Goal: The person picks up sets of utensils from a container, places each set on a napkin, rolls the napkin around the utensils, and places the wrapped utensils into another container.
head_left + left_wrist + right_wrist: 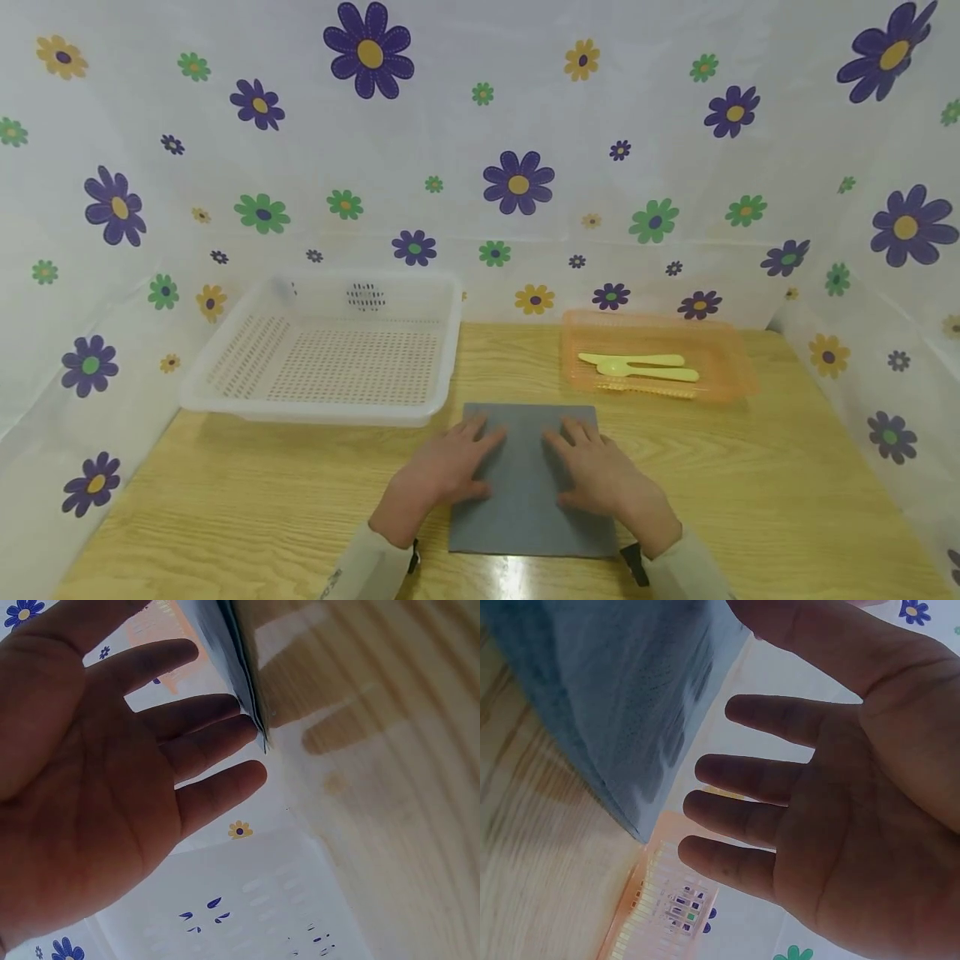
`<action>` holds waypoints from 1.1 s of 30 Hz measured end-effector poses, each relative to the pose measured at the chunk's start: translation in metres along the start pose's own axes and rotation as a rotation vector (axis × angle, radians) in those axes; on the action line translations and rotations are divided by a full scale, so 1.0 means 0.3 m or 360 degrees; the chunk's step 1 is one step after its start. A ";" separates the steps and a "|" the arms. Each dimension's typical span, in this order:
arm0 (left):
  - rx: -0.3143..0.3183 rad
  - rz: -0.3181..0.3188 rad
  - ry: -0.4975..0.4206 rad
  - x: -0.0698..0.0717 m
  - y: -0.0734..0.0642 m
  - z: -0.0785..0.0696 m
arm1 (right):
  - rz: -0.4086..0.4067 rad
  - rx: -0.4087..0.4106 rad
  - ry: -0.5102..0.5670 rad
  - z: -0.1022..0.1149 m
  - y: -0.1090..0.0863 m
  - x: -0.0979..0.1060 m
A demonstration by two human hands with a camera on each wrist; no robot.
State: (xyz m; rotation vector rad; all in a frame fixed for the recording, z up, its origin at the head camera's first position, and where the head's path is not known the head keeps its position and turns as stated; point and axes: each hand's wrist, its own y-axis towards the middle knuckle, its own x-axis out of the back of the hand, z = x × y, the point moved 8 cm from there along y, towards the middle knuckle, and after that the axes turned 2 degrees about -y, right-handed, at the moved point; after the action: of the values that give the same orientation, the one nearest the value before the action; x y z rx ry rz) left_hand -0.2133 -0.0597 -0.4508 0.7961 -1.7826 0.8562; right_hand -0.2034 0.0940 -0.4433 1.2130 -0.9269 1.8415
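A flat grey cloth (522, 483) lies squarely on the wooden table in front of me, its edge showing more than one layer in the left wrist view. Over its left side my left hand (447, 463) is spread, fingers fairly straight and pointing away from me. My right hand (598, 472) mirrors it above the right side. Both palms face down with nothing in them. In the left wrist view, fingertips of the left hand (112, 772) overlap the cloth's edge. The right wrist view has the right hand (840, 802) with fingers apart, and the cloth (630, 697) beyond them.
At the back left of the wooden table (795, 492) stands a white perforated basket (442, 367). An orange tray (727, 358) at the back right holds a yellow knife (652, 360), a yellow spoon (615, 367) and a yellow fork (648, 388). Flower-printed white sheeting (450, 125) surrounds the table.
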 end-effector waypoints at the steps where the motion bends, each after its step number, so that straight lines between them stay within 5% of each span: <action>1: 0.0007 0.0003 0.0000 0.000 -0.001 0.000 | 0.0007 -0.0006 0.0000 -0.001 0.000 -0.003; 33: 0.0073 0.0091 0.0017 0.000 -0.016 -0.006 | 0.0087 -0.0008 0.0016 -0.017 0.012 -0.013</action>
State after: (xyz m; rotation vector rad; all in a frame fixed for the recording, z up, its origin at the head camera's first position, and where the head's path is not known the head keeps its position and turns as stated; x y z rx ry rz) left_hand -0.2085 -0.0608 -0.4493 0.7718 -1.7893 0.9403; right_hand -0.2076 0.0959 -0.4492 1.1848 -0.9671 1.8850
